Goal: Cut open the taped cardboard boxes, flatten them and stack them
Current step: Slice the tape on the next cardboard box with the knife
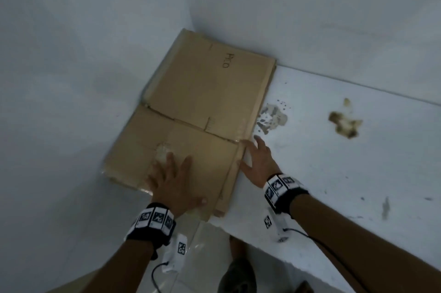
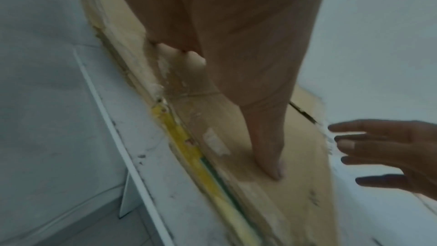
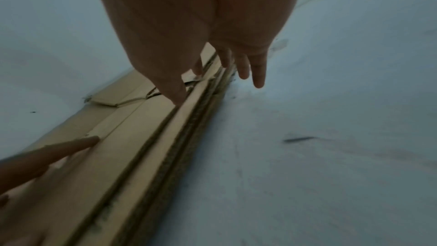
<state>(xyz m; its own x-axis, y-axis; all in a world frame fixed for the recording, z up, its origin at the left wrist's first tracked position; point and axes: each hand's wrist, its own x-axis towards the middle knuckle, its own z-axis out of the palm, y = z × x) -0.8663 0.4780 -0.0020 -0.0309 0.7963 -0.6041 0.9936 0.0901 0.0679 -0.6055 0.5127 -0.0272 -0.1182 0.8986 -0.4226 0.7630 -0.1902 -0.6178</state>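
- Stack (image 1: 205, 92): flattened brown cardboard lying on a white table (image 1: 346, 173), pushed into the corner where two walls meet.
- Left hand (image 1: 171, 180): fingers spread, palm down on the near part of the top sheet.
- Right hand (image 1: 259, 161): fingers straight and apart, set against the stack's right edge, holding nothing.
- Top sheet: creased across the middle, torn tape patches, a handwritten mark (illegible) near the far end.
- Count: two hands; several sheets layered (edges visible in the right wrist view, number unclear).
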